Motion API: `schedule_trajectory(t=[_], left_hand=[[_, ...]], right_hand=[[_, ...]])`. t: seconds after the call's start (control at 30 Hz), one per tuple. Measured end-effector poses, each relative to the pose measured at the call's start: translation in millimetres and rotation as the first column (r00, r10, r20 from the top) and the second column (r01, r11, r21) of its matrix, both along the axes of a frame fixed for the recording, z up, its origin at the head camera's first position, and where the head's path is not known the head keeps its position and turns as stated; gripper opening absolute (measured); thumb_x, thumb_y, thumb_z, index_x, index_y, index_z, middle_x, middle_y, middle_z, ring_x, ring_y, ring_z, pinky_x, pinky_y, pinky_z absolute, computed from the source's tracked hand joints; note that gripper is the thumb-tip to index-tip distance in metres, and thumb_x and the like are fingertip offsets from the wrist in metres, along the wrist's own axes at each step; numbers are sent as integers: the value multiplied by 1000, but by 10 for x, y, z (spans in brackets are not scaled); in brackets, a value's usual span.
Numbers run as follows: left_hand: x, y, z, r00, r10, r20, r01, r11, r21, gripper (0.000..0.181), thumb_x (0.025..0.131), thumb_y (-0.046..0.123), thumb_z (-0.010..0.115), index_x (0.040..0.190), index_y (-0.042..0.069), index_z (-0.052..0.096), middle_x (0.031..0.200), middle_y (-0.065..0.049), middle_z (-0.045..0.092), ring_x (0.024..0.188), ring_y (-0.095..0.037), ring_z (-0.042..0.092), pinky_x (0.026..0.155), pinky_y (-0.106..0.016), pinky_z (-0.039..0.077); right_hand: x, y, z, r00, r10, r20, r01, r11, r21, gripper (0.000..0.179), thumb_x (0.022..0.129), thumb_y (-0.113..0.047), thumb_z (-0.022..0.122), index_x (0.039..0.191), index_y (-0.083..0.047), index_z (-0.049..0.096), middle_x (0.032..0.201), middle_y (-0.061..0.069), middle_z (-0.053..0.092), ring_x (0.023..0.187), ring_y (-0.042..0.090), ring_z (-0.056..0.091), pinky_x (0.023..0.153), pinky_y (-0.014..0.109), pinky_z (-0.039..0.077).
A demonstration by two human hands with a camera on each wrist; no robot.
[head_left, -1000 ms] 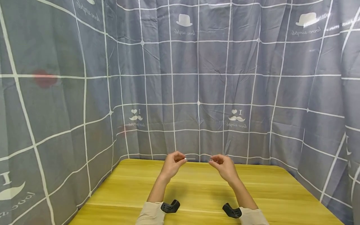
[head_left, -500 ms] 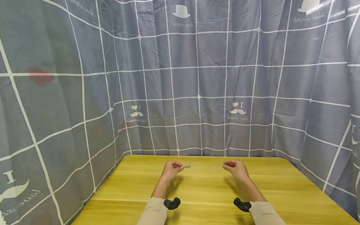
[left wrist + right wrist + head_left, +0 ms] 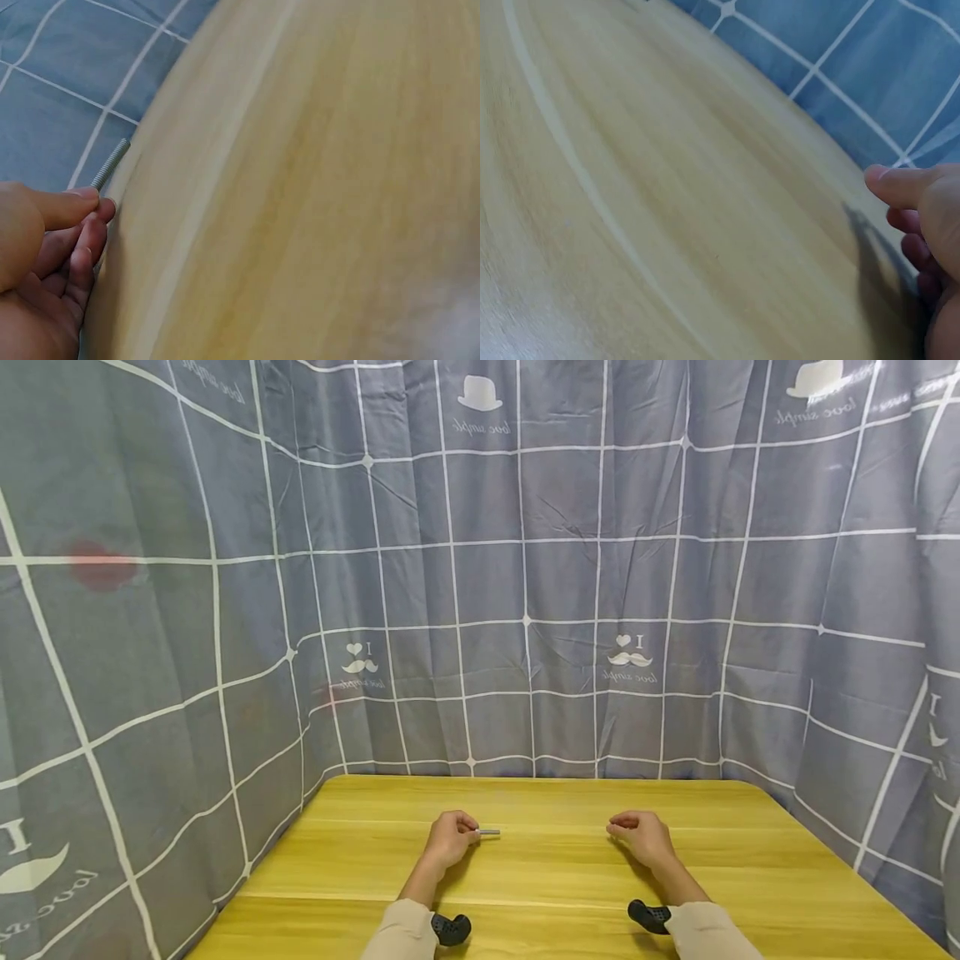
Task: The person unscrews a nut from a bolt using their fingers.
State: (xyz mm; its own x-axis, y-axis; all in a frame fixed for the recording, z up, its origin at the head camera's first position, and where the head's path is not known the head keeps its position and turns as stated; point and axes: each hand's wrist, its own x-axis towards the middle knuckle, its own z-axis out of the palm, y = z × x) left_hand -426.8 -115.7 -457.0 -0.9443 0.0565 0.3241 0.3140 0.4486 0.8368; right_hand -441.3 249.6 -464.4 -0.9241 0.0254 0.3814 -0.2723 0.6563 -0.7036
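My left hand [image 3: 448,841] pinches a thin metal bolt [image 3: 489,832] between thumb and forefinger. In the left wrist view the threaded shaft of this bolt [image 3: 112,162] sticks out beyond the fingertips, while its held end is hidden. Across from it, my right hand [image 3: 647,838] has its thumb and fingertips drawn together in a pinch. A small nut, glimpsed there in an earlier frame, is hidden behind the fingers now; in the right wrist view the thumb [image 3: 900,186] covers that spot. The hands are well apart, low over the table.
A yellow wood-grain table [image 3: 547,877] spreads beneath both hands. Grey curtains [image 3: 495,585] with white grid lines hang behind its far edge and along both sides. Each wrist wears a black device, one on the left [image 3: 452,930] and one on the right [image 3: 648,917].
Both hands have come down toward the table and nearer to the body, and the gap between them has widened. The bolt has travelled with the left hand; the right fingers stay pinched.
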Motion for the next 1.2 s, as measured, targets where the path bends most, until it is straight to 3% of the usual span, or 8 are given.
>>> schedule_trajectory(t=[0.2,0.43,0.87,1.07,1.2], left_hand=[[-69,20,-43,999,47,-21,-48,998,-45,6,93,-4,74,88,-1,70,79,-3,65,74,-18,58,69,-37,50],[-123,3,-106,994,90,-55,-96,988,-118,7,90,-4,76,85,0,72,79,-2,65,75,-20,59,71,-40,51],[-156,-17,-123,995,59,-84,-68,993,-102,11,83,-7,79,89,-3,71,78,-2,62,74,-17,56,69,-37,50],[-84,8,-97,996,23,-85,-31,995,-95,28,82,-4,80,107,-7,67,89,-13,60,78,-25,55,69,-41,50],[-66,88,-21,996,60,-67,-66,993,-102,40,88,1,79,124,-5,63,110,-25,59,95,-38,59,79,-50,52]], right_hand=[[51,9,-32,996,-69,60,64,994,86,14,94,-17,76,103,-6,79,100,10,74,96,37,67,84,59,47],[56,-2,-94,987,-131,93,116,982,148,16,94,-24,77,106,-14,81,120,22,69,102,44,63,80,63,41],[52,11,-34,987,-120,108,102,982,158,21,93,-27,77,108,-12,78,121,23,68,105,48,61,83,65,39],[42,35,-46,992,-94,87,79,984,161,30,95,-25,74,117,-4,74,118,22,69,106,44,63,84,63,43],[40,22,-14,999,-31,42,23,983,181,34,99,-21,70,122,3,70,119,26,68,101,42,66,86,60,51]])
